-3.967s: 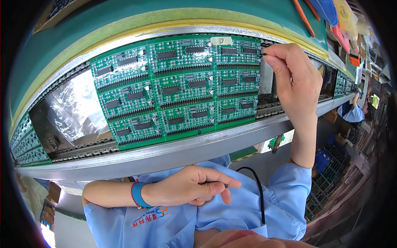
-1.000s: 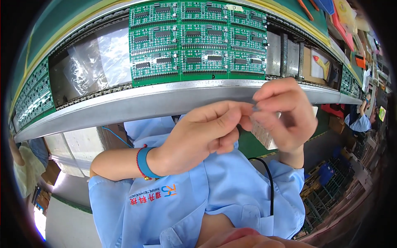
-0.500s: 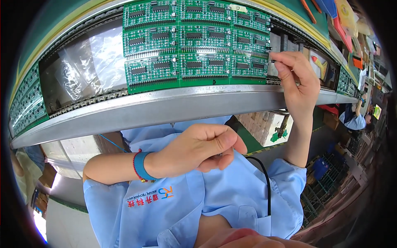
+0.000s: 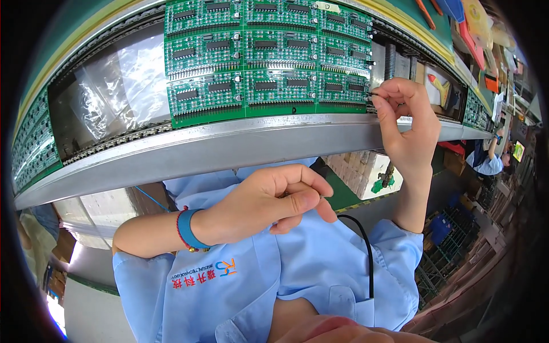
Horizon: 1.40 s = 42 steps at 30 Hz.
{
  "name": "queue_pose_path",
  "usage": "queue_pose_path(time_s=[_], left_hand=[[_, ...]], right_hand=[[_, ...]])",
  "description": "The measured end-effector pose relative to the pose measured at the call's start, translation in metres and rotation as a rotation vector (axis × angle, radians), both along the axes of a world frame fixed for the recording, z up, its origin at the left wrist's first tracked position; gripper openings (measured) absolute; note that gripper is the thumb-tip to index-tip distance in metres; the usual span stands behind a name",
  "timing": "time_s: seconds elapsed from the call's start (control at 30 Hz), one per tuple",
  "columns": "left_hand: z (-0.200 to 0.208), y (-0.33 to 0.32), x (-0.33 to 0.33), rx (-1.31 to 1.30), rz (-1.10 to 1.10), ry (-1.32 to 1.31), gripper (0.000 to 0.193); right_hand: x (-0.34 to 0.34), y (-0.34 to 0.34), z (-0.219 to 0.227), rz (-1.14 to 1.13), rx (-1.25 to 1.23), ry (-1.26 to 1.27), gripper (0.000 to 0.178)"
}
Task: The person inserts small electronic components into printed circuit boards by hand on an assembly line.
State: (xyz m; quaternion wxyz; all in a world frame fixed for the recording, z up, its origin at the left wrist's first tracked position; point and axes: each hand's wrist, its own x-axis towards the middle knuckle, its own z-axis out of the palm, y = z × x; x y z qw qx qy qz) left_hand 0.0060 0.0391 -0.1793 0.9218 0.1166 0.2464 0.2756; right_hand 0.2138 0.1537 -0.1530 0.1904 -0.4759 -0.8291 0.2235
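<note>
A green circuit board panel (image 4: pixel 213 108) lies on the conveyor, carrying several repeated sections with black chips and rows of pins. At its right edge is my right hand (image 4: pixel 410 117), thumb and forefinger pinched on a small dark component (image 4: pixel 373 94) close to the lower right section. My left hand (image 4: pixel 280 200) is held in front of my chest, below the conveyor's metal rail. Its fingers are curled, and a tiny dark bit shows at the fingertips; the rest of what it holds is hidden in the palm.
The conveyor's metal front rail (image 4: pixel 240 143) runs between me and the panel. Another green panel (image 4: pixel 35 143) sits at the far left, one more (image 4: pixel 477 111) farther right. Clear plastic bags (image 4: pixel 103 94) lie inside the conveyor frame. A co-worker (image 4: pixel 489 163) is at far right.
The panel has slid slightly left. My right hand has shifted slightly down and left, closer to the panel's lower right edge. The fingers of my left hand have loosened a little.
</note>
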Motion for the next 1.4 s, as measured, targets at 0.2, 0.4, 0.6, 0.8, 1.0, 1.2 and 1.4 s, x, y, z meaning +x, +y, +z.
queue_pose_path(time_s=[0.2, 0.4, 0.6, 0.8, 1.0, 1.2, 1.4], left_hand=[[0.007, 0.006, -0.007, -0.087, -0.069, 0.008, 0.029], [0.009, 0.002, -0.004, -0.062, 0.035, 0.039, 0.034], [0.012, -0.002, -0.001, -0.073, 0.195, 0.027, 0.034], [0.010, -0.006, 0.001, -0.084, 0.205, -0.016, 0.027], [0.003, -0.011, -0.005, -0.084, 0.209, -0.123, 0.024], [-0.022, -0.031, -0.010, -0.003, 0.089, 0.113, 0.018], [-0.021, -0.025, -0.027, -0.134, 0.132, -0.024, 0.023]], right_hand=[[-0.004, -0.002, 0.003, 0.051, 0.091, -0.081, 0.021], [-0.005, -0.001, 0.004, 0.144, 0.261, -0.251, 0.020], [-0.007, -0.018, 0.029, 0.094, 0.243, -0.081, 0.023], [-0.029, -0.046, 0.027, 0.316, -0.350, 0.286, 0.024], [-0.032, -0.042, 0.015, 0.304, -0.463, 0.526, 0.019], [-0.043, -0.011, 0.000, 0.068, -0.522, 0.596, 0.014], [-0.048, 0.003, -0.001, 0.065, -0.370, 0.348, 0.013]])
